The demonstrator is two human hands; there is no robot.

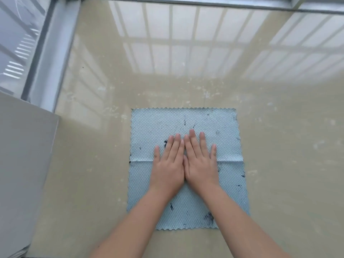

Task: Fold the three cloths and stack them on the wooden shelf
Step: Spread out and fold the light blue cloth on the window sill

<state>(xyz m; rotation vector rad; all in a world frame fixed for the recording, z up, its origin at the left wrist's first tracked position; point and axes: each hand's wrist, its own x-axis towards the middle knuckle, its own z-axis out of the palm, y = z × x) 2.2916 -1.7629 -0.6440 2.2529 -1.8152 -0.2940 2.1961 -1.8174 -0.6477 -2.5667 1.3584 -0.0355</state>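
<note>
one light blue cloth [186, 123] lies spread flat on the glossy beige floor [279, 146], approx in the middle of the view, w/ zigzag edges, dark smudges and a crease running across it at mid height. both hands sit palm down on it, side by side and touching along the inner edges. left hand [168, 164] & right hand [201, 162] both have fingers straight and slightly spread, pressing flat on the fabric, nothing pinched. fingertips point away from the person. a grey panel [24, 164] stands at the left; window frame [46, 58] runs along the far left & top.
</note>
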